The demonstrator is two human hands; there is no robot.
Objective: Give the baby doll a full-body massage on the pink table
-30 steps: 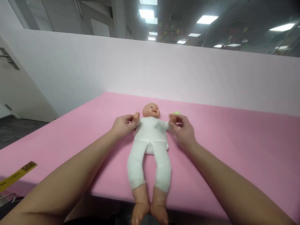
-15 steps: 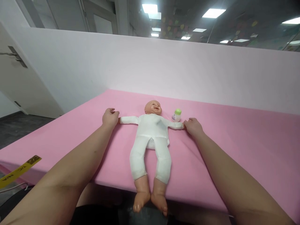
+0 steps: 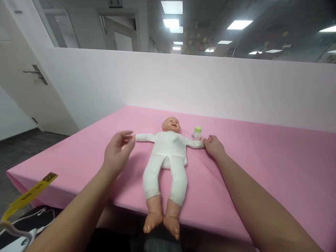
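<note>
A baby doll (image 3: 169, 147) in white clothing lies on its back on a pink-covered table, arms spread and bare feet past the front edge. Its head is turned slightly to the right. My right hand (image 3: 214, 146) is closed round the doll's hand on the right side. Near the doll's other hand, my left hand (image 3: 119, 150) is raised over the cloth with its fingers apart and holds nothing. A small clear bottle with a green lid (image 3: 196, 133) stands just beyond the doll's arm on the right.
The pink table (image 3: 275, 168) meets a low white wall (image 3: 196, 84) with glass above. A door (image 3: 39, 84) is at the left. A yellow tag (image 3: 31, 194) and white cables are at the lower left.
My left hand has let go of the doll's hand and moved back towards me, its fingers opening. My right hand stays at the doll's hand. The view has tilted up slightly.
</note>
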